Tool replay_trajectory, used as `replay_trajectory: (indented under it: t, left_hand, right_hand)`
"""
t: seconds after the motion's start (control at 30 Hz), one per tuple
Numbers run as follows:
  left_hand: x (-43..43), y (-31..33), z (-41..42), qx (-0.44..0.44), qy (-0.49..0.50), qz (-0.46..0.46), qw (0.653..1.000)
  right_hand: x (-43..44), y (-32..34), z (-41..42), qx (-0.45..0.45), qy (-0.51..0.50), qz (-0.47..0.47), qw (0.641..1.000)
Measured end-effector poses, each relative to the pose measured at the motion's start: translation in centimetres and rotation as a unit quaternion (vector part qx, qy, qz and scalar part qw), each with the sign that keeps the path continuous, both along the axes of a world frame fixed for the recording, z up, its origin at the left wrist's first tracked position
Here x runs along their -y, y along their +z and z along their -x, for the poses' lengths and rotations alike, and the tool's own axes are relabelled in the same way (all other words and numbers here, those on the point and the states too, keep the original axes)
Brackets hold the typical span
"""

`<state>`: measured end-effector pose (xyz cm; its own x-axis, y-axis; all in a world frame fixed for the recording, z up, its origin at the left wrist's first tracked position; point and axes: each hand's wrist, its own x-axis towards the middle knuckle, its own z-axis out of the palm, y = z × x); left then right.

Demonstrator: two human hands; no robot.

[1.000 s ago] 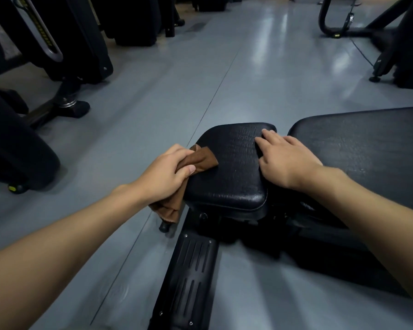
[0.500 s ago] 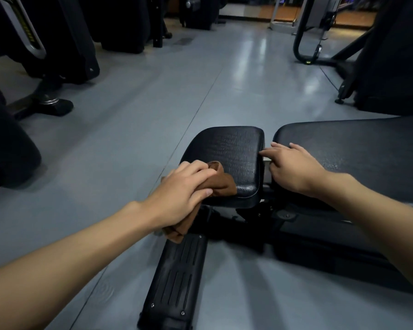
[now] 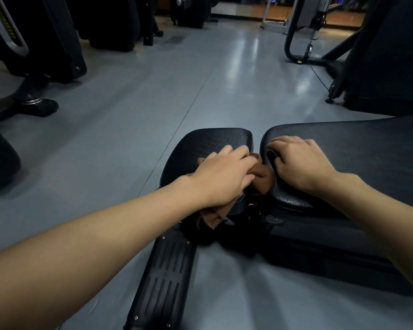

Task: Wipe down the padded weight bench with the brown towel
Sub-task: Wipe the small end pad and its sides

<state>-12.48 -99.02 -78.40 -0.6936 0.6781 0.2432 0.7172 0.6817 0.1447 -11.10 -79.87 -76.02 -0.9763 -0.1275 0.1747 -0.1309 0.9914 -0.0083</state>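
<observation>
Centrally, the brown towel (image 3: pixel 262 177) is bunched at the gap between the seat pad (image 3: pixel 212 141) and the long pad (image 3: pixel 367 144), clamped in the left hand (image 3: pixel 224 172). The long pad's end is gripped by the right hand (image 3: pixel 301 163). Hanging cloth could be snagged on the bracket (image 3: pixel 255 211) below.

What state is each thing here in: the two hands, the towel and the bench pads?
left hand: grips the towel, pressing it on the seat pad.
towel: bunched up by the gap between the pads, one end hanging below the hand.
seat pad: towel on its near right part.
long pad: right hand on its end.
right hand: fingers curled over the long pad's end.
</observation>
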Motion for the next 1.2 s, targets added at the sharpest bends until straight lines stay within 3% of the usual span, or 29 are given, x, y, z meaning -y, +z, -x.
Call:
replay_trajectory:
  t: [0.33, 0.6, 1.0, 1.2]
  left_hand:
    - [-5.6, 0.7, 11.3, 0.094, 0.066, 0.006, 0.993]
    - [-6.0, 0.1, 16.7, 0.142, 0.192, -0.021, 0.971]
    - [6.9, -3.7, 15.7, 0.169, 0.303, -0.122, 0.930]
    - [8.8, -3.5, 10.3, 0.155, 0.255, -0.144, 0.943]
  right_hand:
    - [-0.5, -1.5, 0.4, -0.002, -0.010, -0.021, 1.000]
    - [-0.7, -1.8, 0.5, -0.005, -0.005, -0.025, 1.000]
    - [-0.4, -1.6, 0.3, 0.004, -0.016, -0.027, 0.999]
    - [-0.1, -1.4, 0.3, 0.009, -0.026, -0.028, 0.999]
